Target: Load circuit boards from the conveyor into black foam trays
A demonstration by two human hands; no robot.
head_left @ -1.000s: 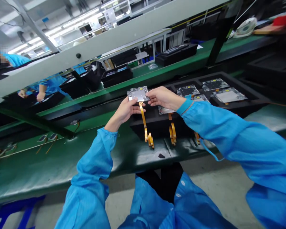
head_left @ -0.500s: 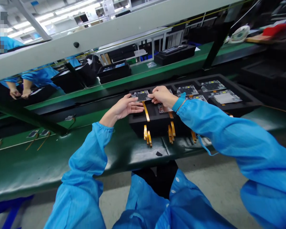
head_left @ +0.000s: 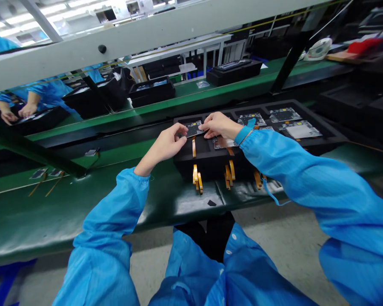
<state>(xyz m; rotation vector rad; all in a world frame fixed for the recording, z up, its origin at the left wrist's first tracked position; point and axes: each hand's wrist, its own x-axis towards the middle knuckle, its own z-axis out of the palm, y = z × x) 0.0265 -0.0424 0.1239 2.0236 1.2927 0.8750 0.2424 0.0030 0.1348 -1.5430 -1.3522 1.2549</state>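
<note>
Both hands meet over the left end of the black tray (head_left: 207, 168), which sits on the green worktop (head_left: 67, 208) right in front of the seated person. Between them is a small circuit board (head_left: 194, 128), lying almost flat over the tray's leftmost pocket. From here I cannot tell whether it rests on the pocket floor or hangs just above it. The left hand (head_left: 166, 146) has its grip closed to a narrow pinch on the board's left edge, fingertips curled in and thumb underneath. The right hand (head_left: 218, 125) pinches the opposite edge in the same way, its fingers bunched and only slightly parted. Holding it by the rims looks deliberate to me: it keeps the fingers off the components on its face and keeps the board level with the pocket. An orange flex cable (head_left: 194, 148) runs from the board's near edge over the tray's front wall, and its forked end (head_left: 197, 180) dangles against the wall above the worktop, probably because the pocket is too short to take it. More cable ends (head_left: 230, 174) hang the same way next to it. Further right, other boards (head_left: 285, 114) lie flat, each in its own pocket. Across the line, a co-worker's hands (head_left: 17, 111) rest on another dark tray.
</note>
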